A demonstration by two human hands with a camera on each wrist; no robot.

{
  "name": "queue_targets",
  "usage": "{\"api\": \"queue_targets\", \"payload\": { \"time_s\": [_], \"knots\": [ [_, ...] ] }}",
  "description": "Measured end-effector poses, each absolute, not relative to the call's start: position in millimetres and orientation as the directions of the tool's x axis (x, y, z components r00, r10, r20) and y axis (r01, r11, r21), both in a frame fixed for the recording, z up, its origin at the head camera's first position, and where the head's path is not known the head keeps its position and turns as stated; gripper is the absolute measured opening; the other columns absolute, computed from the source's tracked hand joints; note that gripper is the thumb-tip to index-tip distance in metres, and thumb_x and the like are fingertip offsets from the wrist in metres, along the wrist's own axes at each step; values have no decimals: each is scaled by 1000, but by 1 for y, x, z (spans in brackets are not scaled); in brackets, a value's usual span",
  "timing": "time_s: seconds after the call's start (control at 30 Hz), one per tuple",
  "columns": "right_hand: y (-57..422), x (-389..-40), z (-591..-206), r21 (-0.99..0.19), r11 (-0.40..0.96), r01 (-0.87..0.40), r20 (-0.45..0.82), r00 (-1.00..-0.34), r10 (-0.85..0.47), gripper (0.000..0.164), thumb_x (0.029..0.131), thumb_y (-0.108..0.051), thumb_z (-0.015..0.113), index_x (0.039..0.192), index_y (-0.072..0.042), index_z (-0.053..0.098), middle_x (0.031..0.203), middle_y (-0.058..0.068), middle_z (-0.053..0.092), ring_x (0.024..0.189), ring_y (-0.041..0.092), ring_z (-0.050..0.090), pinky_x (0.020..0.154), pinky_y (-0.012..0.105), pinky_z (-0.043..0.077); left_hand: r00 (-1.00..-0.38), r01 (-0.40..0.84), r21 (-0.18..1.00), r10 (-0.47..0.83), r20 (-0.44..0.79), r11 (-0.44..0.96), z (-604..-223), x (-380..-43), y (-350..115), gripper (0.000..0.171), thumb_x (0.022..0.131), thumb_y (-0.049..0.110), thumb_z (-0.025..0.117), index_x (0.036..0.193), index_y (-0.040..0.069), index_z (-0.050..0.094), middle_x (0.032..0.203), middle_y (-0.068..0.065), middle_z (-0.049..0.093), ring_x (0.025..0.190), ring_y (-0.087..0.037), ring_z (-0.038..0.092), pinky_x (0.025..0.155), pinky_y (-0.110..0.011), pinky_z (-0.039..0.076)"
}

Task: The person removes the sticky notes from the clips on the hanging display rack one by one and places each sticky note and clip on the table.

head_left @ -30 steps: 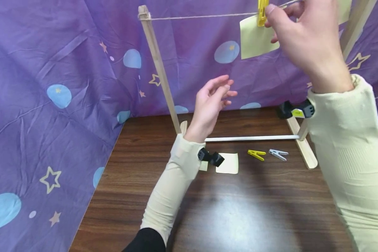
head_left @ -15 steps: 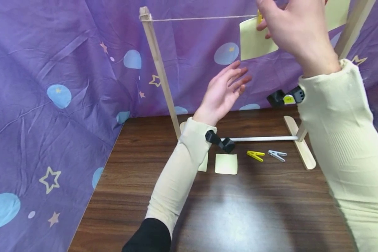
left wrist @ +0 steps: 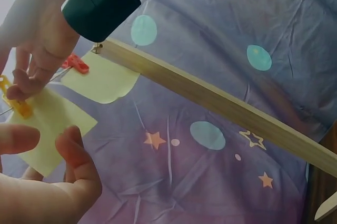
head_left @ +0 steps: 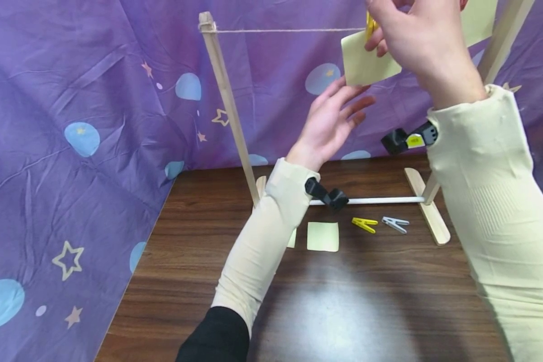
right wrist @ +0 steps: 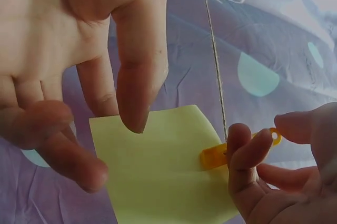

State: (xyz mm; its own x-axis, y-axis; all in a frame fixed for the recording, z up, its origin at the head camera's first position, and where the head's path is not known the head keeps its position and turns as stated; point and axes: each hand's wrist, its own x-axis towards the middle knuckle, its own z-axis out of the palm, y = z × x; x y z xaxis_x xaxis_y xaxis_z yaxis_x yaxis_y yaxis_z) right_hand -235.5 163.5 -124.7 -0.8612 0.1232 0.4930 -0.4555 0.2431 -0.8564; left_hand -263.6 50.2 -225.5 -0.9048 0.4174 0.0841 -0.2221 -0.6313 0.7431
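A pale yellow paper note (head_left: 364, 63) hangs from a string (head_left: 289, 30), held there by a yellow clothespin (head_left: 369, 27). My right hand (head_left: 427, 53) pinches that clothespin between thumb and fingers, as the right wrist view shows its orange-yellow tip (right wrist: 212, 157) on the paper. My left hand (head_left: 328, 120) is raised palm-up at the note's lower edge, its fingers spread and relaxed; in the left wrist view its thumb and fingers overlap the paper (left wrist: 55, 118). Further right on the string, a red clothespin (left wrist: 78, 65) holds a second yellow note (left wrist: 102, 80).
The string runs between a left wooden post (head_left: 228, 95) and a right wooden post (head_left: 507, 40), joined low by a white bar (head_left: 384, 200). On the table (head_left: 185, 281) lie a note (head_left: 323, 237), a yellow clothespin (head_left: 364, 224) and a pale blue clothespin (head_left: 395, 224). A purple cloth (head_left: 117, 75) hangs behind.
My left hand has risen up and right to the hanging note's lower edge, its fingers spreading. My right hand has shifted slightly left, staying at the yellow clothespin.
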Motion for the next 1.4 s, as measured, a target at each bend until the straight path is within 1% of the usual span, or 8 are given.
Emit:
{"api": "queue_targets", "payload": {
  "time_s": [0.07, 0.13, 0.23, 0.37, 0.67, 0.87, 1.13, 1.4],
  "knots": [
    [165, -237, -126, -859, 225, -459, 492, -863, 116, 20, 89, -28, 68, 104, -16, 61, 77, -2, 61, 50, 8, 58, 48, 15, 43, -907, -214, 749, 413, 87, -627, -225, -264, 51, 15, 100, 4, 46, 100, 12, 59, 132, -25, 55, 81, -18, 62, 62, -21, 45],
    [165, -237, -127, -860, 213, -464, 493, -863, 109, 19, 89, -26, 69, 102, -15, 62, 75, -1, 61, 50, 9, 58, 47, 16, 43, -913, -207, 751, 399, 82, -627, -226, -264, 51, 14, 99, 4, 46, 98, 12, 58, 115, -18, 62, 80, -18, 62, 61, -21, 44],
    [166, -237, -128, -868, 189, -459, 482, -870, 101, 17, 88, -21, 70, 102, -13, 62, 76, 0, 60, 50, 9, 57, 46, 16, 43, -925, -190, 755, 372, 76, -628, -226, -266, 52, 15, 99, 4, 48, 92, 12, 58, 91, -7, 62, 76, -16, 62, 59, -20, 43],
    [167, -237, -128, -882, 162, -442, 460, -883, 96, 14, 89, -17, 68, 100, -12, 61, 76, -1, 60, 49, 9, 57, 46, 16, 42, -939, -164, 761, 336, 75, -627, -226, -267, 53, 17, 99, 4, 50, 86, 12, 58, 82, -5, 62, 71, -15, 63, 56, -20, 42],
    [171, -240, -129, -915, 38, -402, 403, -911, 88, 27, 82, -12, 76, 101, -7, 58, 86, 6, 58, 50, 15, 59, 44, 17, 44, -954, -123, 764, 286, 84, -633, -227, -269, 53, 11, 97, 4, 53, 90, 8, 60, 78, -4, 63, 65, -14, 63, 55, -19, 41],
    [168, -238, -129, -925, -26, -380, 375, -921, 109, 31, 75, -9, 82, 97, -6, 59, 89, 5, 60, 51, 15, 60, 44, 18, 43, -959, -110, 764, 270, 87, -636, -228, -269, 52, 9, 97, 4, 54, 91, 8, 61, 78, -4, 63, 64, -13, 62, 55, -19, 41],
    [164, -236, -128, -907, 111, -407, 421, -891, 169, 24, 76, -14, 82, 92, -9, 64, 80, -3, 65, 50, 11, 55, 44, 16, 39, -962, -92, 767, 257, 97, -635, -229, -268, 50, 9, 97, 4, 54, 91, 8, 61, 78, -2, 63, 64, -14, 63, 55, -19, 41],
    [160, -237, -130, -850, -56, -523, 504, -841, 196, 13, 76, -2, 79, 82, -2, 67, 68, 3, 64, 51, 14, 54, 45, 17, 38, -961, -81, 784, 257, 102, -616, -232, -268, 49, 7, 96, 3, 54, 94, 4, 60, 79, -1, 62, 65, -14, 63, 55, -19, 41]
  ]
}}
